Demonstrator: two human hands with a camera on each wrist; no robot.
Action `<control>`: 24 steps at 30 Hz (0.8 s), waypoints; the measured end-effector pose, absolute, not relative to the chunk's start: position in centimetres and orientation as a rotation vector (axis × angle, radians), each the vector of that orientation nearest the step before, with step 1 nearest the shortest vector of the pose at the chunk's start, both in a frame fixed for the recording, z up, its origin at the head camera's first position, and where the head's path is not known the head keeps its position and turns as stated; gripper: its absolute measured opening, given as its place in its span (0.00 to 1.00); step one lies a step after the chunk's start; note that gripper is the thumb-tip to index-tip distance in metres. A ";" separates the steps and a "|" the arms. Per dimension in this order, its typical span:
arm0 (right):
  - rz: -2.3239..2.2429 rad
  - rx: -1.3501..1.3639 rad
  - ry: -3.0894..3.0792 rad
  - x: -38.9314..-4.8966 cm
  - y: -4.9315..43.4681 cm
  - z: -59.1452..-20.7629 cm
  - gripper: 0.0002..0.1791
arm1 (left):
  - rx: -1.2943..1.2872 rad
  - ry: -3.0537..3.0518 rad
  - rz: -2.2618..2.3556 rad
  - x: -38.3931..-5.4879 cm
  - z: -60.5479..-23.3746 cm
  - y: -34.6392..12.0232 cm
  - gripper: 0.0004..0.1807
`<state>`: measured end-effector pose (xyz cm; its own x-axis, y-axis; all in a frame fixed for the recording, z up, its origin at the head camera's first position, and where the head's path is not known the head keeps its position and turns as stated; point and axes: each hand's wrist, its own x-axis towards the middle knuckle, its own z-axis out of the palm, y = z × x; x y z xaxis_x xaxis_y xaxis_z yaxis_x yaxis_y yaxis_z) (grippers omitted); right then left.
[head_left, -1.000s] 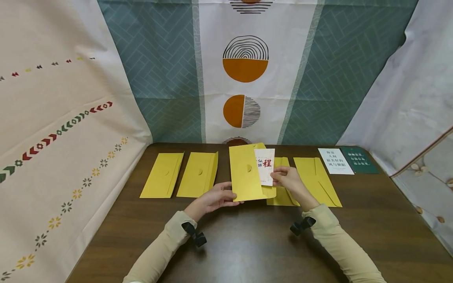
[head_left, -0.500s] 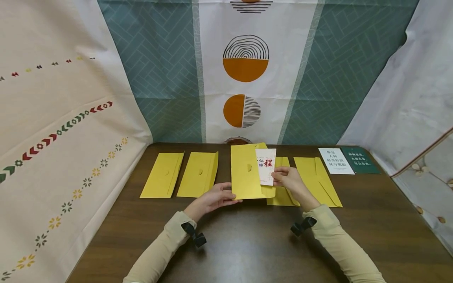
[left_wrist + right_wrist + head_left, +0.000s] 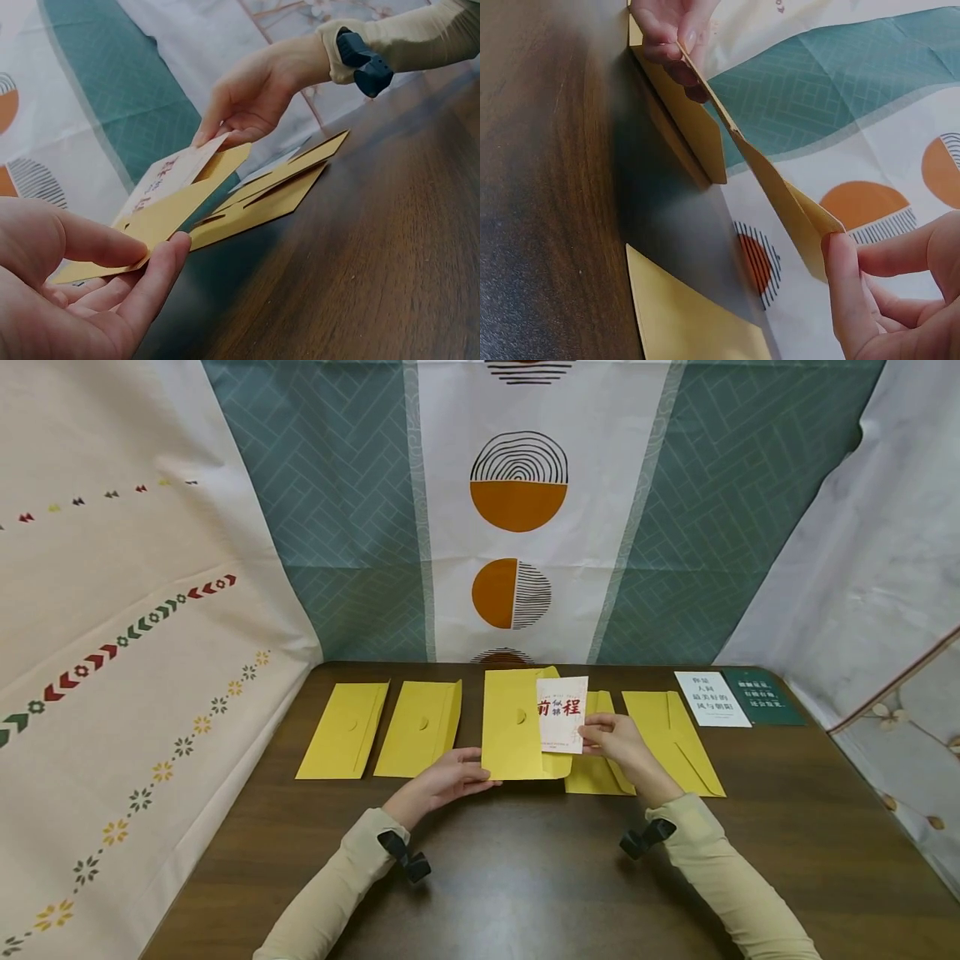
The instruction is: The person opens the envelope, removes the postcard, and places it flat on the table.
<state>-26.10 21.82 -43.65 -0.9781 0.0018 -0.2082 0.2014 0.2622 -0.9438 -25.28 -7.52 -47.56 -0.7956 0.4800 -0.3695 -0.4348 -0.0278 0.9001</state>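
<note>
My left hand [image 3: 444,778] grips a yellow envelope [image 3: 512,727] by its lower left corner, thumb in front and fingers behind, holding it up above the table. Out of the envelope's right side sticks a white card [image 3: 562,714] with red and dark characters; its left edge is hidden inside. My right hand [image 3: 624,745] pinches the card's right edge between thumb and fingers. In the left wrist view, the thumb and fingers [image 3: 124,259] clamp the envelope's near end. From the right wrist, the envelope [image 3: 780,195] appears nearly edge-on.
Two yellow envelopes [image 3: 343,731] [image 3: 418,729] lie on the brown table [image 3: 525,877] to the left. Two more envelopes [image 3: 600,777] [image 3: 671,743] lie on the right, one partly behind my right hand. A white card [image 3: 712,699] and a green card [image 3: 763,697] lie at the back right.
More of the card now shows outside the envelope, with another red character uncovered. The envelope in my left hand has shifted slightly left, while the right hand has moved slightly right.
</note>
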 end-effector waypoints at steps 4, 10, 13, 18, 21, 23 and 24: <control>-1.800 0.204 2.357 -26.1 22.0 -43.7 0.21 | 0.048 1.623 1.906 -25.2 -47.5 -7.7 0.28; -1.803 0.240 2.377 -26.1 22.4 -43.4 0.22 | 0.041 1.619 1.941 -25.3 -47.5 -7.9 0.25; -1.835 0.280 2.375 -26.2 22.8 -43.4 0.20 | 0.037 1.603 1.967 -25.3 -47.5 -7.8 0.25; -1.866 0.299 2.408 -26.1 23.6 -43.1 0.21 | 0.035 1.584 1.994 -25.2 -47.0 -7.8 0.26; -1.897 0.321 2.398 -26.1 23.8 -43.0 0.21 | 0.038 1.578 2.002 -25.1 -46.8 -7.8 0.26; -1.929 0.329 2.372 -26.0 23.9 -42.9 0.21 | 0.033 1.573 2.009 -25.1 -46.8 -7.9 0.26; -1.944 0.330 2.358 -26.0 23.9 -42.8 0.22 | 0.028 1.572 2.011 -25.0 -46.9 -7.9 0.26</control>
